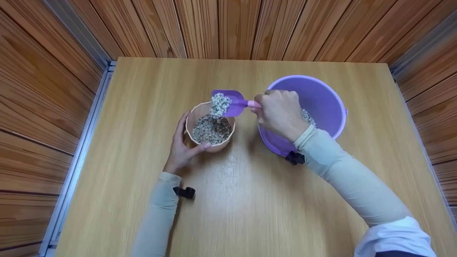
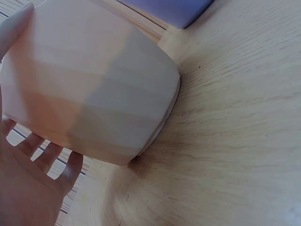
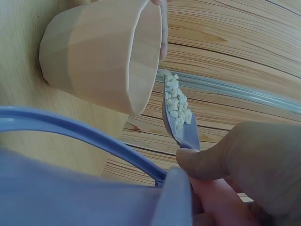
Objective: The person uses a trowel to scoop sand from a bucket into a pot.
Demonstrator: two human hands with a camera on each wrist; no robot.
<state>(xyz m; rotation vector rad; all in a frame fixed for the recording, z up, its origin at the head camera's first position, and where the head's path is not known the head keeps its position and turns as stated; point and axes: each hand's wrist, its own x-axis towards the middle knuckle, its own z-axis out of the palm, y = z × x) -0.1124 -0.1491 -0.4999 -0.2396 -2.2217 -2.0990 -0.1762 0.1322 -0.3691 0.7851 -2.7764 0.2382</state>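
A peach faceted pot (image 1: pixel 216 146) stands on the table, partly filled with grey-brown gravel (image 1: pixel 210 130). The left hand (image 1: pixel 180 148) holds its left side, thumb at the front rim; the left wrist view shows the fingers spread along the pot wall (image 2: pixel 103 80). In the right hand (image 1: pixel 282 112) is the pink handle of a purple scoop (image 1: pixel 234 103), gripped over the bucket's left part. Pale gravel (image 1: pixel 220 103) lies on the scoop, which is above the pot's back right rim. In the right wrist view the loaded scoop (image 3: pixel 190 134) is beside the pot's opening.
A purple bucket (image 1: pixel 325 94) with some pale gravel inside stands right of the pot, its handle (image 3: pixel 84 132) lowered at the near side. Wood-patterned panels (image 1: pixel 235 28) and metal rails (image 1: pixel 80 153) border the wooden table (image 1: pixel 232 214).
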